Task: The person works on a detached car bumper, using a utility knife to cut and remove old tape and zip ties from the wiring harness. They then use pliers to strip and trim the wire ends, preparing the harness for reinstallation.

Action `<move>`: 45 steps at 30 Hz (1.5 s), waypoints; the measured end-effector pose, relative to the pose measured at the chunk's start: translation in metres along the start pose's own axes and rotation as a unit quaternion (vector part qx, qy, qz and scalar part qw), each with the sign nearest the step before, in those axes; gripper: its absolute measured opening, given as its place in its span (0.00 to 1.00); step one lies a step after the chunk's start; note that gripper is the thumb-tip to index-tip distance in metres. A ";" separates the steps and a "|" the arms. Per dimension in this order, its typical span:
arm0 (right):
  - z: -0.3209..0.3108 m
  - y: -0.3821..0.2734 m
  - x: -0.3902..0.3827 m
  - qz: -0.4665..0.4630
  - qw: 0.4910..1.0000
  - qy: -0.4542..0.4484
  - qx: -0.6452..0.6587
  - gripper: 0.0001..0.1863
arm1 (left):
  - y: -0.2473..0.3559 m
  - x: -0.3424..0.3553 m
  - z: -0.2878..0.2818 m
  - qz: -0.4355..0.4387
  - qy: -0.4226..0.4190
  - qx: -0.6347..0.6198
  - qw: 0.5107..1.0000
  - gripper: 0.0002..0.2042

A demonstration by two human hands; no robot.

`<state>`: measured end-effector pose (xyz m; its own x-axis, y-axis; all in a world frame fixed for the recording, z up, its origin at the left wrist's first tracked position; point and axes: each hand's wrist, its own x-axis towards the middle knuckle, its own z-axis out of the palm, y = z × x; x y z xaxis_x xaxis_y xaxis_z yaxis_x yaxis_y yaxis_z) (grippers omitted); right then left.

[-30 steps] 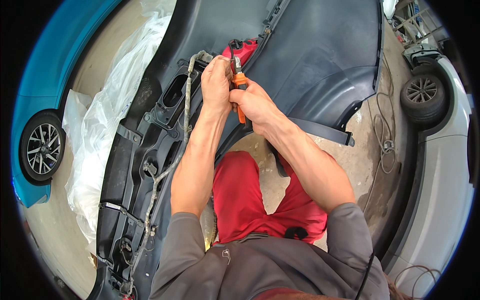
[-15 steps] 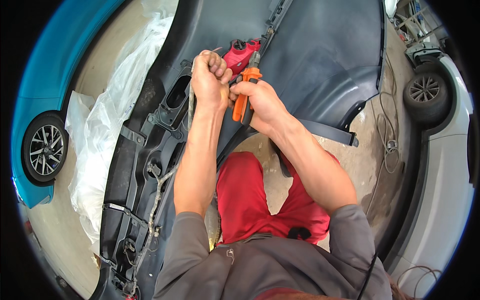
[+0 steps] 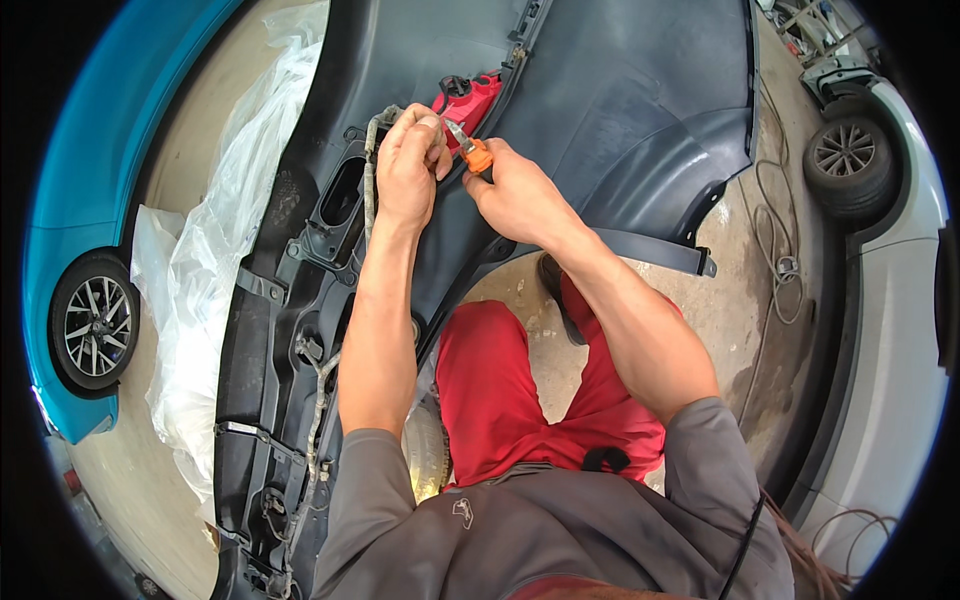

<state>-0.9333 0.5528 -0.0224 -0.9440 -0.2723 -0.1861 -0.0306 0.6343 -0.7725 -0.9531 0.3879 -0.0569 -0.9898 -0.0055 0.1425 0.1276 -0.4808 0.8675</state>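
My left hand [image 3: 407, 170] is closed, its fingers pinched around the upper end of a grey, taped wiring harness [image 3: 370, 190]. The exact spot gripped is hidden by the fingers. Wrapped in my right hand [image 3: 520, 200] is a pair of pliers [image 3: 478, 157] with orange and black handles. Their metal jaws point up and left, close to my left fingertips; whether they touch is too small to tell. Just beyond both hands, a red lamp [image 3: 468, 103] rests on the large dark bumper cover [image 3: 640, 110].
Harness branches and brackets [image 3: 265, 285] line the bumper's left side. White plastic sheeting [image 3: 215, 260] lies beyond it, next to a blue car [image 3: 75, 190]. On the right, a cable [image 3: 785, 270] trails over the floor beside a silver car [image 3: 895, 300].
Both hands have shifted slightly left. My right hand has turned the pliers, bringing their jaws from beside the lamp down toward my left fingers.
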 end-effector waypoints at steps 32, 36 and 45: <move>0.015 -0.002 0.008 0.074 0.920 -0.096 0.374 0.14 | -0.004 -0.001 0.041 0.002 0.161 -0.060 0.985 0.14; 0.020 -0.001 0.006 0.076 0.910 -0.091 0.396 0.12 | -0.008 -0.001 0.036 -0.003 0.150 -0.065 0.987 0.15; -0.013 -0.019 0.010 0.097 0.807 0.008 0.583 0.03 | -0.007 0.003 0.023 0.033 0.096 -0.181 0.978 0.12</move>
<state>-0.9470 0.5474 -0.0018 -0.8985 -0.2351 -0.3707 0.4386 -0.4502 -0.7778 -0.9560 0.4116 -0.0518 -0.9782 -0.1956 0.0698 0.1954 -0.7530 0.6284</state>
